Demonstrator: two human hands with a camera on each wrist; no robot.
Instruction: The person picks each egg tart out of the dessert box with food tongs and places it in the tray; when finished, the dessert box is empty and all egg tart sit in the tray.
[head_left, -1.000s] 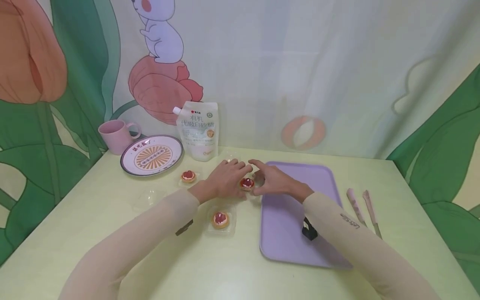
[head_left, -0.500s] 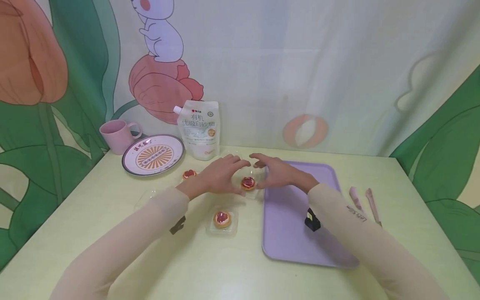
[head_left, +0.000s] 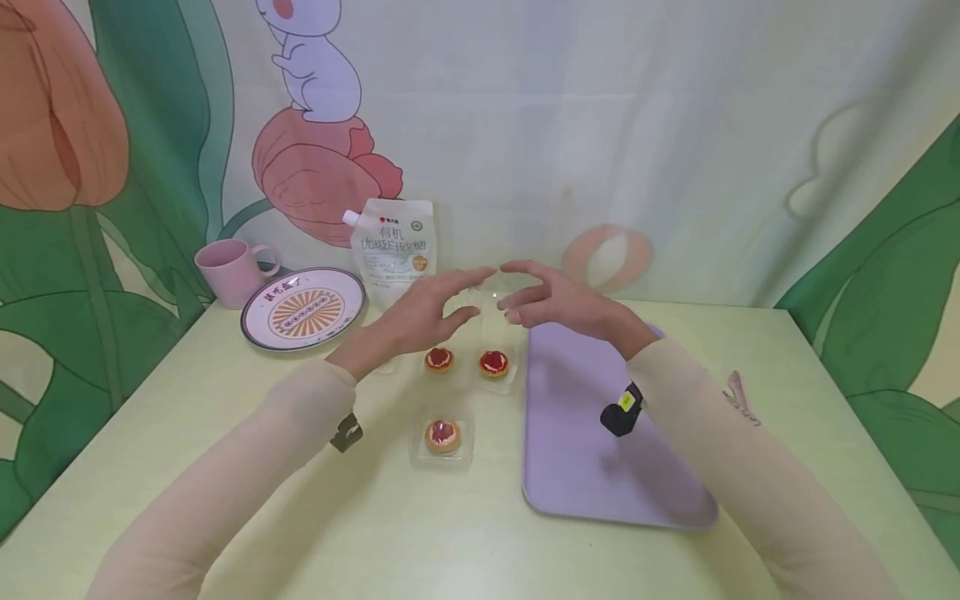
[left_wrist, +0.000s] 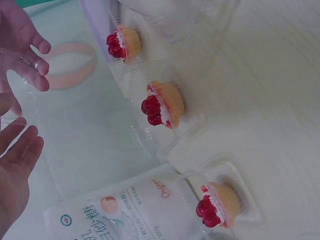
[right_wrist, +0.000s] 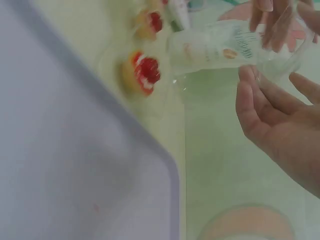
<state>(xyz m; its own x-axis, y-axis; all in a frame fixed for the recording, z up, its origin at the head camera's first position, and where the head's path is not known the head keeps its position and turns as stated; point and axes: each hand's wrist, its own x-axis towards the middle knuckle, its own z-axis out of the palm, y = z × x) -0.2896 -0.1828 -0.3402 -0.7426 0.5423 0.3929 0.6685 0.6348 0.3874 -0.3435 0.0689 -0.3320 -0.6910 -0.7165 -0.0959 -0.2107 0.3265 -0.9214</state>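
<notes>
Both hands raised above the desk, fingertips close together; a clear cover (head_left: 489, 300) is held between them. Left hand (head_left: 426, 312): index and thumb part-spread, curved about the cover's near side. Right hand (head_left: 555, 304): fingers and thumb bent, gripping the opposite side; exact contact points hard to tell through the transparent plastic. Tarts, red-topped: 4 counted across views. One (head_left: 493, 363) lies below the gap between the hands, one (head_left: 439, 360) below the left hand, one (head_left: 442, 437) closer to the person than both hands, in a clear box; the fourth (left_wrist: 219, 205) is hidden by the left forearm in the head view, seen from the left wrist beside the pouch (head_left: 390, 250). Pouch: 1, white, upright behind the left hand. Plate (head_left: 303, 310): 1, beyond and left of the left hand; mug (head_left: 234, 271): 1, pink, just past it. Tray (head_left: 555, 467): 1, lilac, under the right hand and forearm. Knife (head_left: 737, 385): 1 handle visible, pink, right of the right forearm. Desk (head_left: 487, 550): pale yellow-green, beneath both hands. Beyond the hands hangs a pale curtain (head_left: 525, 125) printed with tulips, leaves and a white animal.
</notes>
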